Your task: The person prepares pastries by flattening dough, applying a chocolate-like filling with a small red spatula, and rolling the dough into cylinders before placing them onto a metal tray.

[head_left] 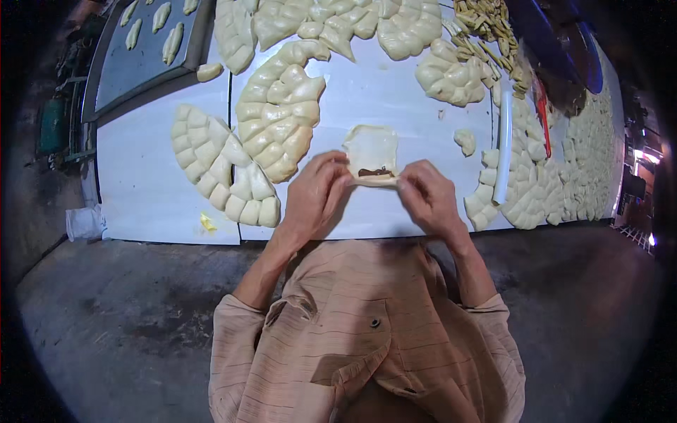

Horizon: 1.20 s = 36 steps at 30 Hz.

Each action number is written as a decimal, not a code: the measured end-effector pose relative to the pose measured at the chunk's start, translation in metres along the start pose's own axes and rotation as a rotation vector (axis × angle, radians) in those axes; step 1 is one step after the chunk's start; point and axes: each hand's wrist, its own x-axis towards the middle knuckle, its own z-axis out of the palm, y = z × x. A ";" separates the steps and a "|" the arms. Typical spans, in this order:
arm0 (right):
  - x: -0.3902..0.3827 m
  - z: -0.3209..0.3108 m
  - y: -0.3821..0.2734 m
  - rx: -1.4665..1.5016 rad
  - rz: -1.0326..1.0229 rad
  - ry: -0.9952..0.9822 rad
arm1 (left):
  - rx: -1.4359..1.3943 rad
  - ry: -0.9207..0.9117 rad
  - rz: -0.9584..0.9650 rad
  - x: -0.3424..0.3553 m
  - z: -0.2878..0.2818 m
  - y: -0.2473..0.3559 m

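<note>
A thin, flattened square of pale dough (pixel 372 146) lies on the white table (pixel 367 92) right in front of me. Along its near edge sits a strip of dark brown filling (pixel 374 172), with the dough's near lip folded up against it. My left hand (pixel 316 189) pinches the left corner of that lip, fingers curled. At the right corner my right hand (pixel 428 192) does the same, thumb and fingers closed on the dough. To the left of my hands lies a fan of cut dough pieces (pixel 226 166), touching a larger glossy cluster of dough (pixel 278 109).
A metal tray (pixel 144 53) with several shaped rolls stands at the far left. More dough masses (pixel 338 21) cover the back. At right lie a white rolling pin (pixel 504 144), a red-handled tool (pixel 542 116), yellowish strips (pixel 490 32) and many dough pieces (pixel 529 169). A yellow smear (pixel 207 222) marks the front left.
</note>
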 end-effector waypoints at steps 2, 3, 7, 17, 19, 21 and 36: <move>0.009 0.011 -0.005 -0.015 0.050 0.044 | 0.057 0.018 -0.007 0.007 0.002 0.002; 0.011 0.013 -0.007 -0.035 0.100 0.088 | 0.135 0.011 0.005 0.012 0.001 0.007; 0.009 0.009 -0.004 -0.233 0.004 -0.024 | 0.116 -0.051 0.009 0.012 -0.005 0.008; 0.015 0.003 0.006 -0.385 -0.275 -0.096 | 0.212 -0.144 0.224 0.019 -0.005 -0.001; 0.019 0.005 0.007 -0.375 -0.230 -0.104 | 0.194 -0.125 0.232 0.020 -0.005 -0.001; 0.023 0.006 -0.002 -0.368 -0.214 -0.076 | 0.185 -0.097 0.109 0.022 -0.006 0.003; 0.029 -0.003 -0.001 -0.334 -0.236 -0.067 | 0.255 -0.097 0.217 0.029 -0.003 -0.004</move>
